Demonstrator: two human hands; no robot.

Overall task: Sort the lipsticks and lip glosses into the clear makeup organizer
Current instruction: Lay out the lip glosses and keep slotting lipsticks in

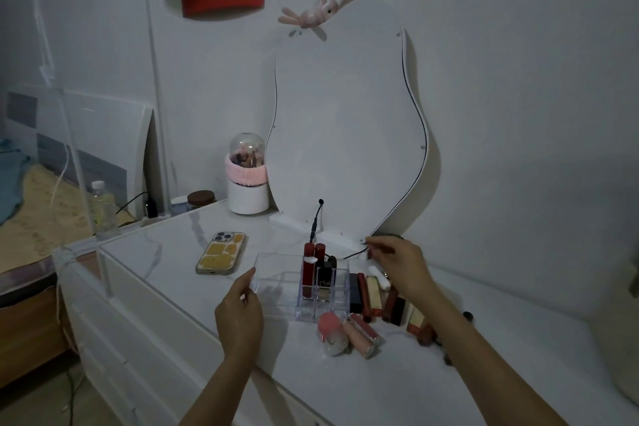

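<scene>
Left hand (239, 308) fingers straight, steadying organizer (276, 278) wall. Right hand (397, 264) pinches something small (unclear what). Lipsticks (373, 290) on counter (173, 252): light, rigid, slick; grip mid-barrel.

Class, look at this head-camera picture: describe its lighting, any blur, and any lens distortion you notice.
Head view: dim, greyish light throughout; the right hand is slightly motion-blurred at its fingertips; the clear organizer is hard to outline against the pale table; the wide lens bends the white pole near the left edge.

dim, grainy wide-angle view with bowed edges.
</scene>
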